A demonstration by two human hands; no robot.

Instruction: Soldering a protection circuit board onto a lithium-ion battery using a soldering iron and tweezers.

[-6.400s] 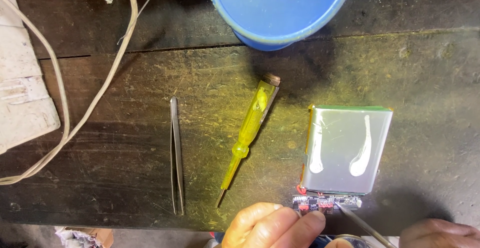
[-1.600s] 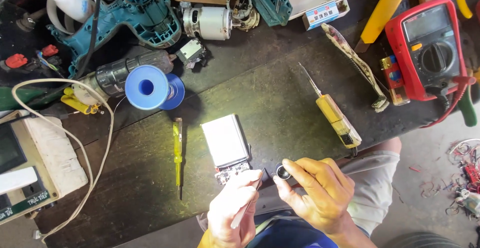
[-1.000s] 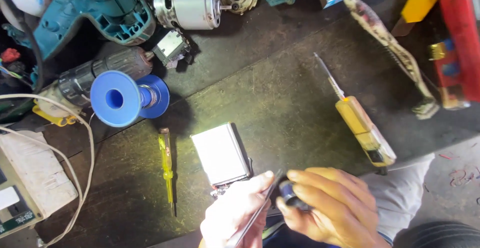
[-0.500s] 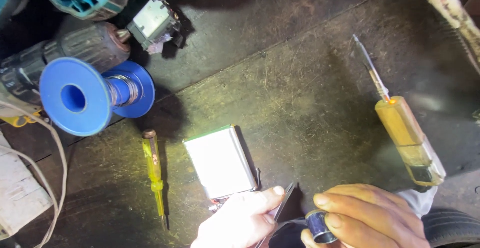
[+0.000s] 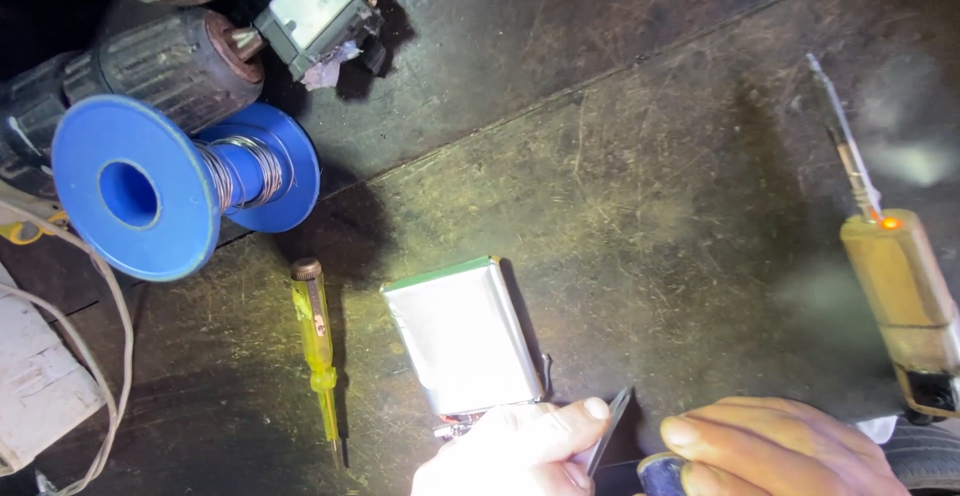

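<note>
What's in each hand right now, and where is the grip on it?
Left hand pinches thin metal tweezers near their upper part. Right hand has fingertips on a small dark blue round object; what it is cannot be told.

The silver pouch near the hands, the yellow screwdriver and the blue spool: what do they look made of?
Silver pouch cell: seemingly metal foil laminate, glossy, glaring under the light, with soft edges. Yellow screwdriver: translucent plastic handle, since an inner part shows through; dark tip probably metal. Blue spool: matte plastic flanges, wound with shiny grey wire, likely solder.
</note>
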